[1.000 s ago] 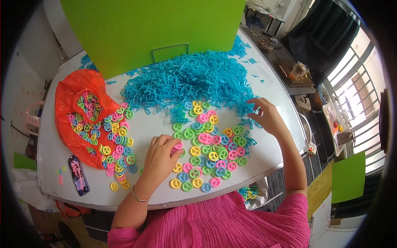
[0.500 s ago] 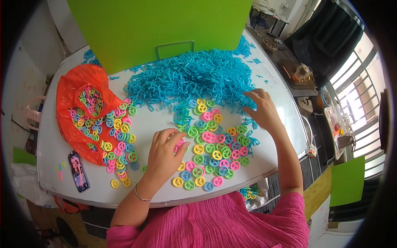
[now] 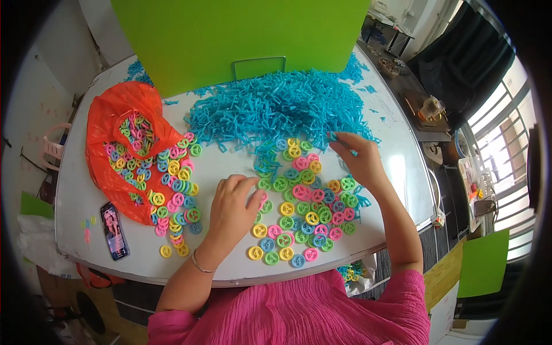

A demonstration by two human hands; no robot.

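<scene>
My left hand [image 3: 233, 201] rests on the white tabletop [image 3: 397, 155] with its fingers curled loosely at the left edge of the spread of coloured plastic rings [image 3: 302, 213], fingertips touching a pink one; whether I am actually pinching it I cannot tell. My right hand [image 3: 359, 161] reaches to the far right of that spread, thumb and forefinger closed on a small blue plastic piece [image 3: 333, 137] at the fringe of the big heap of blue pieces [image 3: 276, 109]. The two hands are well apart, with the rings between them. By my reckoning the work is far from over: the blue heap is still large, dozens of rings lie loose in front of me, and many more spill from the orange plastic bag [image 3: 118, 123] on my left. A phone [image 3: 114, 230] lies near the tabletop's front left corner.
</scene>
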